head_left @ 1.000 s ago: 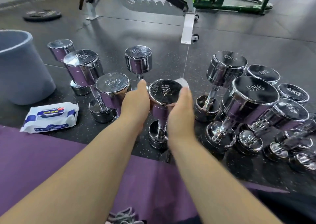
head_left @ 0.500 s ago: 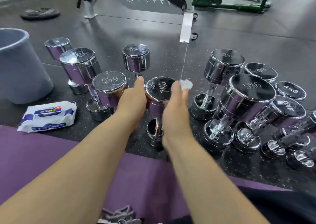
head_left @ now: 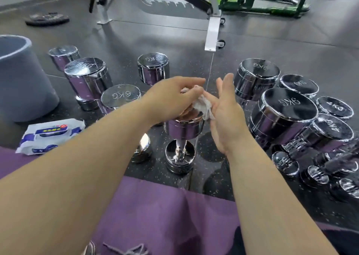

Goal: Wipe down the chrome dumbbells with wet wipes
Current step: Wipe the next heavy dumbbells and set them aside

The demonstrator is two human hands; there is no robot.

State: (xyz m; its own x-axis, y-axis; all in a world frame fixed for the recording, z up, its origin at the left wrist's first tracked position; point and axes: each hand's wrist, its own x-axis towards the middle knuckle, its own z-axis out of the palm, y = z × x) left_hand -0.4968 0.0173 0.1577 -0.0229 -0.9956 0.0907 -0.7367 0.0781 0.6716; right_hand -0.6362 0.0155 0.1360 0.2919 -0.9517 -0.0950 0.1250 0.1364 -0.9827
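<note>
A chrome dumbbell (head_left: 184,128) stands upright on the dark floor in the middle, its lower head (head_left: 179,158) resting on the ground. My left hand (head_left: 171,97) hovers over its top head, fingers curled around a crumpled white wet wipe (head_left: 202,106). My right hand (head_left: 227,116) is just right of that head, palm turned left, fingers straight, and the wipe touches its fingers. The top face of the dumbbell is mostly hidden by my left hand and the wipe.
More chrome dumbbells stand to the left (head_left: 87,77) and crowd the right (head_left: 287,108). A grey bin (head_left: 23,83) and a pack of wet wipes (head_left: 50,136) lie at the left. A purple mat (head_left: 155,206) lies in front; a white bench frame (head_left: 213,31) stands behind.
Both hands flanked the dumbbell's top head, the wipe at my right fingertips. Now my left hand has moved over the head and grips the wipe, and my right hand has opened.
</note>
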